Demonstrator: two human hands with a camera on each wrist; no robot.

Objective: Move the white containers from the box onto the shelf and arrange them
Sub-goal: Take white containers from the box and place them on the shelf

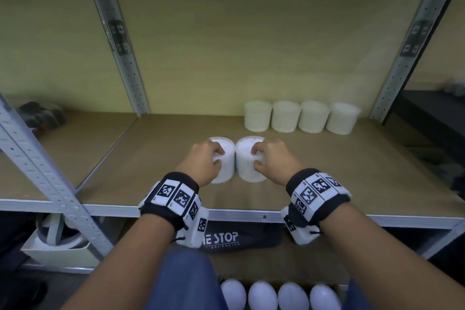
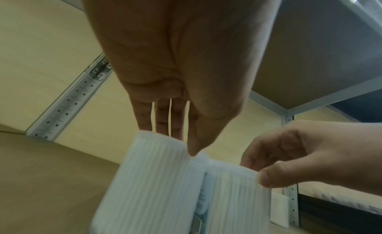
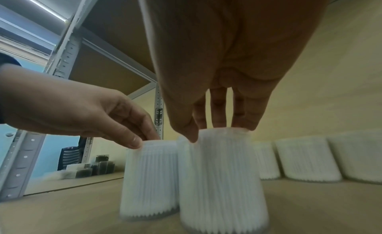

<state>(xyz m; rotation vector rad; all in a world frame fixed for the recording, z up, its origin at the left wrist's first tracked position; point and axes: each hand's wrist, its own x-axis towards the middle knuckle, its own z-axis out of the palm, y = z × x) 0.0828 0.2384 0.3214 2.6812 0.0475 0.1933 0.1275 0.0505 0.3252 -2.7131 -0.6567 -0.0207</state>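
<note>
Both hands [image 3: 215, 129] [image 3: 132, 133] pinch the rims of two adjoining white containers [image 3: 223, 180] [image 3: 148, 180].

Only readable bit: "E STOP" in big white letters on a dark bag [image 1: 241, 239] under the shelf edge, near centre, with smaller print below too blurry to make out, same for the container label [image 2: 203, 200].

Box [image 1: 276, 282] at bottom of head view cut off by frame edge; grey object [image 1: 40, 114] at left blurred; wrist views smeared, container label [image 2: 203, 203] unreadable.
</note>
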